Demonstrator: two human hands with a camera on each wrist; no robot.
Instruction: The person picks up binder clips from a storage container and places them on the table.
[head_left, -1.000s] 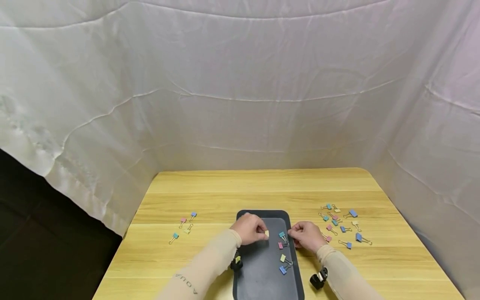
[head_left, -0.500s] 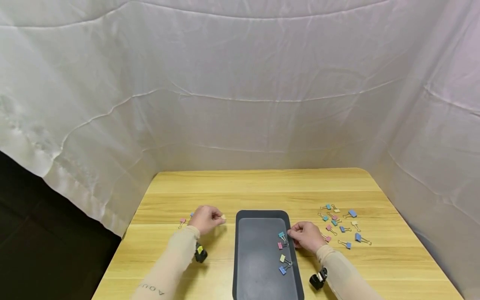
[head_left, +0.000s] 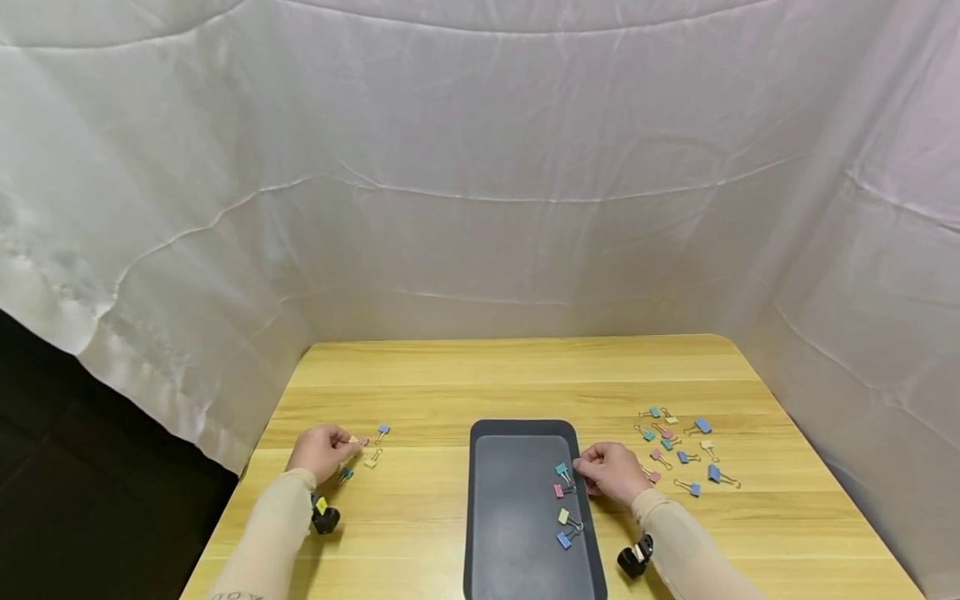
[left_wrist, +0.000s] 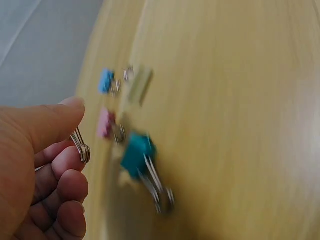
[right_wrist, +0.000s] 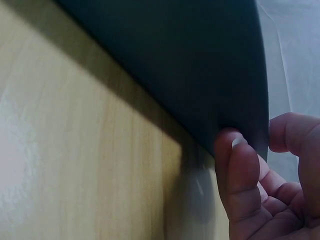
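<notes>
Over the left part of the table, my left hand (head_left: 318, 454) pinches a small pale yellow binder clip (left_wrist: 81, 146) between thumb and fingers; its wire handles stick out in the left wrist view. Just beyond the fingertips lie a teal clip (left_wrist: 137, 155), a pink clip (left_wrist: 105, 123), a blue clip (left_wrist: 106, 81) and another yellow clip (left_wrist: 140, 85). My right hand (head_left: 611, 471) grips the right wall of a dark grey tray (head_left: 502, 533), thumb on one side, fingers on the other. Along the tray's right half lie teal, pink, yellow and blue clips (head_left: 564, 540).
Right of the tray, several mixed-colour binder clips (head_left: 697, 427) are scattered on the wooden table (head_left: 420, 383). A pale curtain (head_left: 510, 250) hangs behind and along both sides. Each wrist carries a small black camera (head_left: 326, 518).
My left hand has moved left from above the tray to the clips on the left, with the yellow binder clip in its fingers. The right hand stays at the tray's wall.
</notes>
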